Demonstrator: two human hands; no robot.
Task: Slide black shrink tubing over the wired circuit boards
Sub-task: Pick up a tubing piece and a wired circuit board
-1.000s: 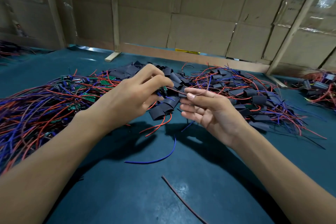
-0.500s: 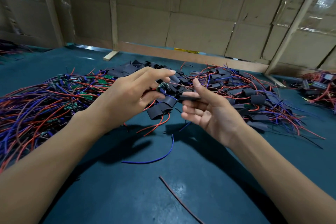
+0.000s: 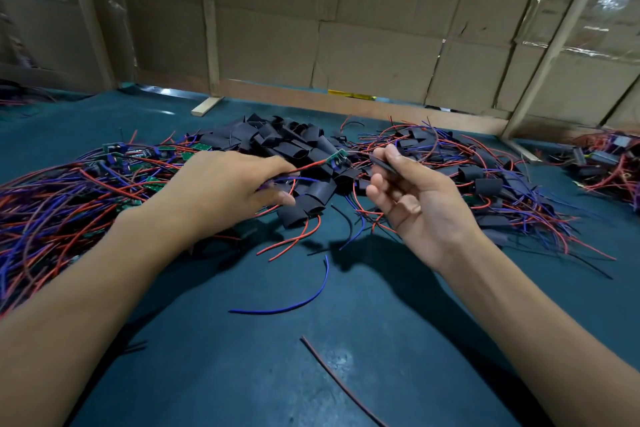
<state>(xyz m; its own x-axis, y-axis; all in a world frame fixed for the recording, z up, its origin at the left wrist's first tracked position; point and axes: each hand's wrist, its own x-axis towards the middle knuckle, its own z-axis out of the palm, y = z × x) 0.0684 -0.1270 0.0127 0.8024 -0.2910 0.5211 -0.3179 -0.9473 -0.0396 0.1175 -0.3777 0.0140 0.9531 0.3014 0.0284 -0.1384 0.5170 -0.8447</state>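
Note:
My left hand (image 3: 228, 184) holds the red and blue wires of a small green circuit board (image 3: 336, 157), which sticks out to the right above the tubing pile. My right hand (image 3: 415, 198) pinches a flattened piece of black shrink tubing (image 3: 382, 165) between thumb and forefinger, just right of the board and apart from it. A heap of loose black tubing pieces (image 3: 294, 146) lies behind and between the hands. Unsleeved wired boards (image 3: 86, 184) are piled at the left.
Sleeved boards with red and blue wires (image 3: 485, 177) are spread at the right, and another pile (image 3: 606, 156) lies at the far right. A loose blue wire (image 3: 294, 302) and a dark wire (image 3: 339, 381) lie on the teal table (image 3: 242, 357). Cardboard walls stand behind.
My left hand has drawn back to the left, now holding the board by its wires. My right hand has closed thumb and forefinger on the tubing piece and the hands have moved apart.

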